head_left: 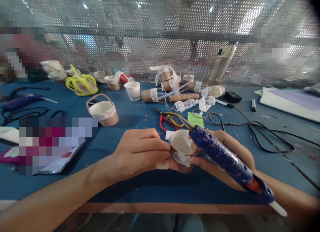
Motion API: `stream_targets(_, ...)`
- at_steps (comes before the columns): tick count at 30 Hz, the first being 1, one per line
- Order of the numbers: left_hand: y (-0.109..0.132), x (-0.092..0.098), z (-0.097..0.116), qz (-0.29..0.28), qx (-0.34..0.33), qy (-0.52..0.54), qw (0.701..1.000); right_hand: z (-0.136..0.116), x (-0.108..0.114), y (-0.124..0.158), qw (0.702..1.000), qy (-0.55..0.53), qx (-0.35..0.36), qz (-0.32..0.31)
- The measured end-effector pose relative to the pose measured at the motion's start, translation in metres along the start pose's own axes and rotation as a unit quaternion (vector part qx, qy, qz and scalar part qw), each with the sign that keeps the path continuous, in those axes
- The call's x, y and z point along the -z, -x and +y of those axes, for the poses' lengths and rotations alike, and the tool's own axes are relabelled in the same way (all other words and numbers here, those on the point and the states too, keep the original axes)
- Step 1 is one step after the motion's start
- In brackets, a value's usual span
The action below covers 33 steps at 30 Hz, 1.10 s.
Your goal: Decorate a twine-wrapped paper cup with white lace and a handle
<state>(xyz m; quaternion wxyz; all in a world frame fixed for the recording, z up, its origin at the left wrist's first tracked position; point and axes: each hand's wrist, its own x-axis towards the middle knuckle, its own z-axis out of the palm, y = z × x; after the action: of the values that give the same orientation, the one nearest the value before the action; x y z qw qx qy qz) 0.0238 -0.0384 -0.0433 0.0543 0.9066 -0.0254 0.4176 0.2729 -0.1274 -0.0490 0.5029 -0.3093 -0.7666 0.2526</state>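
Note:
My left hand (140, 152) is closed in a pinch on a strip of white lace against the side of a small paper cup (181, 148) wrapped in brown twine. My right hand (225, 155) is closed round a blue glue gun (225, 158), whose nozzle points up and left past the cup's far rim; its fingers also support the cup from the right. Both hands hover just above the blue table (140, 188) near its front edge.
A finished cup basket with a handle (103, 112) stands to the left. Red-handled scissors (168, 120), a twine spool (182, 97), lace scraps, several wrapped cups and a white cup (133, 90) lie behind. A black cord (270, 135) runs right. A perforated metal screen backs the table.

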Motion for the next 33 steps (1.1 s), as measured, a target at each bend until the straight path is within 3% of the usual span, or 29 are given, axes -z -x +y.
stream_targets(9, -0.007, 0.002, 0.007, 0.057, 0.111, 0.022, 0.992, 0.000, -0.004, 0.001, 0.994, 0.030, -0.086, 0.064)
stream_targets(15, -0.010, -0.005, 0.004, -0.001, 0.145, 0.051, 0.988, 0.004, -0.004, 0.002, 0.986, -0.026, -0.155, 0.055)
stream_targets(19, -0.009, -0.010, 0.010, -0.043, 0.231, 0.175, 0.956, 0.008, -0.005, 0.001, 0.976, -0.101, -0.193, 0.028)
stream_targets(23, -0.009, -0.007, 0.010, -0.057, 0.281, 0.212, 0.934, 0.012, -0.002, -0.001, 0.965, -0.154, -0.211, 0.027)
stream_targets(27, -0.009, -0.002, 0.005, -0.018, 0.274, 0.199, 0.941, 0.014, 0.003, -0.001, 0.954, -0.161, -0.252, 0.008)
stream_targets(30, -0.008, -0.001, 0.005, 0.007, 0.226, 0.170, 0.959, 0.017, 0.004, -0.001, 0.950, -0.170, -0.262, 0.003)
stream_targets(33, -0.009, -0.002, 0.007, 0.005, 0.207, 0.174, 0.963, 0.018, 0.003, -0.001, 0.947, -0.180, -0.266, -0.002)
